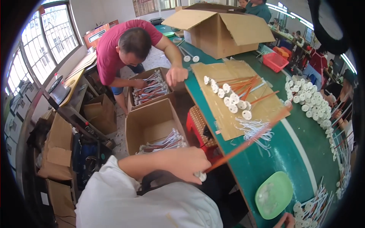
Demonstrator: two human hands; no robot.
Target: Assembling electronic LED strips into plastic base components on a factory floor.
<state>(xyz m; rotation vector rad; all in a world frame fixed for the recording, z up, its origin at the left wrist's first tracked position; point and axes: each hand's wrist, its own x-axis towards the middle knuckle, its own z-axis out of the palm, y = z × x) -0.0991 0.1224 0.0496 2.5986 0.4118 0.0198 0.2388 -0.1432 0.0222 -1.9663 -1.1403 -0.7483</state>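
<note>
**Orange rod gripped at its capped end**

Now, the left hand (pixel 186 163) is closed around the near end of a long orange rod (pixel 247 142), beside its white disc (pixel 200 176). It looks light, stiff and thin, best held near that cap. The right hand (pixel 286 220) barely shows; its grip I cannot tell. Left, an open carton (pixel 152 123) holds bundled wired pieces (pixel 167 142); the green dish (pixel 273 194) holds pale bits.

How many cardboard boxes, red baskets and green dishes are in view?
Open cardboard boxes: 3, one on the table, two on the floor
Red basket: 1
Green dish: 1
Total: 5
</note>
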